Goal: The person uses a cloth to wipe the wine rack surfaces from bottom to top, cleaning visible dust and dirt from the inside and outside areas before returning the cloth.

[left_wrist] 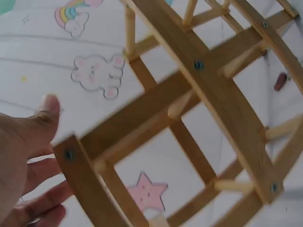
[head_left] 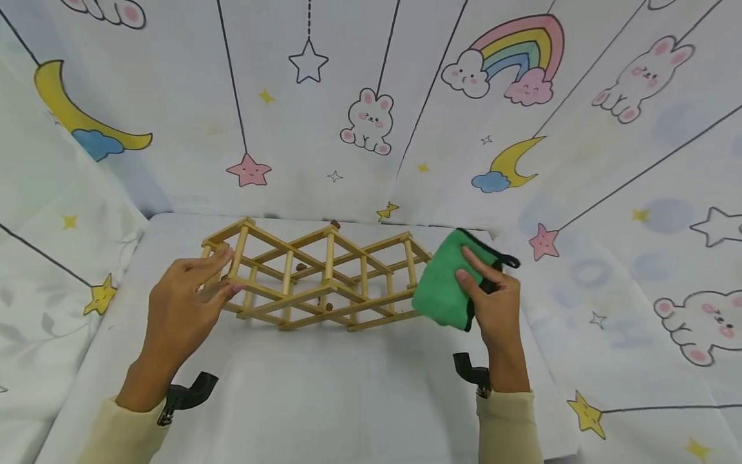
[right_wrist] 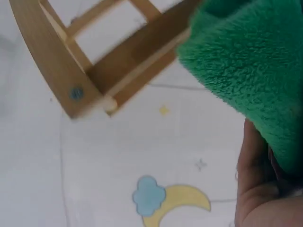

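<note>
An expanding wooden wine rack [head_left: 329, 258] of crossed slats and round dowels stands stretched out across the white table. My left hand [head_left: 187, 293] holds its left end, thumb and fingers at the corner; the left wrist view shows the thumb on one side of the end slat [left_wrist: 90, 184] and fingertips partly behind it. My right hand [head_left: 500, 303] grips a folded green fluffy cleaning cloth [head_left: 443, 277] with black edging and a hanging loop. The cloth overlaps the rack's right end in the head view. In the right wrist view, the cloth [right_wrist: 246, 71] hides most of the fingers.
Several small brown pieces, one of them a brown piece [left_wrist: 280, 81] in the left wrist view, show among the slats. The white tabletop [head_left: 324, 393] extends in front of the rack. Behind and on both sides hangs a printed curtain [head_left: 324, 129] with bunnies, stars and moons.
</note>
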`<act>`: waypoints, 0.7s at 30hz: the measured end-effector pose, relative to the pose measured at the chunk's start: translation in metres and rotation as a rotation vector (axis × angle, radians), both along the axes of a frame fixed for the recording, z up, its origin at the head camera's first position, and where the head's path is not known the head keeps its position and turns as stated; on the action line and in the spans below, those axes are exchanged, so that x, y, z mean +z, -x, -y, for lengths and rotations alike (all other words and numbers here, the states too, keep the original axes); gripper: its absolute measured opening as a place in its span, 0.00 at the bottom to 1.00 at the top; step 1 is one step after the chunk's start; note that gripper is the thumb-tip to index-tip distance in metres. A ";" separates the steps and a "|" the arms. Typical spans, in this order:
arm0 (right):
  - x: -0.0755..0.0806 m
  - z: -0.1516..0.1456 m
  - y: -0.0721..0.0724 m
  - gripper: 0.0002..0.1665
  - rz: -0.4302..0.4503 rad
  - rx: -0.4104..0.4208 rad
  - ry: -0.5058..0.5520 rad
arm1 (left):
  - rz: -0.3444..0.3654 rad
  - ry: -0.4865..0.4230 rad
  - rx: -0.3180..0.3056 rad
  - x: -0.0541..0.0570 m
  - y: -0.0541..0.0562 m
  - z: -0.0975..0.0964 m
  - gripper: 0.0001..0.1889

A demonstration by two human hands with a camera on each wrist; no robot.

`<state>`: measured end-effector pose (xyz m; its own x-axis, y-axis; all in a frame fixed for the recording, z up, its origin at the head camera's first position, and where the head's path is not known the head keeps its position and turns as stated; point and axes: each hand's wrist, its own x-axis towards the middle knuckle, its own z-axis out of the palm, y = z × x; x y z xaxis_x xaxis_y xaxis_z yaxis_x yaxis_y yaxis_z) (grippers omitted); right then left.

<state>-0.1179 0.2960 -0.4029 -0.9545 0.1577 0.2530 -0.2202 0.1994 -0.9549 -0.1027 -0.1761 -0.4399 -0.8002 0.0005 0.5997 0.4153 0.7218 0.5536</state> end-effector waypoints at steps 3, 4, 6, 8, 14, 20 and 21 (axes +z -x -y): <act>0.000 -0.009 0.012 0.31 -0.086 -0.080 0.071 | -0.070 -0.023 -0.016 0.005 -0.003 -0.016 0.39; -0.002 -0.010 0.017 0.32 -0.097 -0.093 0.079 | -0.095 -0.029 -0.038 0.006 -0.003 -0.024 0.39; -0.009 -0.009 0.026 0.34 -0.110 -0.098 0.070 | -0.114 -0.033 -0.095 0.007 -0.003 -0.040 0.39; -0.021 -0.004 0.035 0.36 -0.114 -0.078 0.059 | -0.077 -0.042 -0.151 0.006 -0.001 -0.059 0.39; -0.058 0.024 0.053 0.31 -0.061 0.028 -0.009 | 0.170 -0.107 -0.218 -0.009 0.011 -0.104 0.40; -0.072 0.026 0.065 0.32 0.032 0.137 -0.119 | 0.193 -0.169 -0.245 -0.019 0.019 -0.113 0.34; -0.072 0.025 0.068 0.33 0.028 0.140 -0.137 | 0.189 -0.167 -0.244 -0.019 0.020 -0.113 0.34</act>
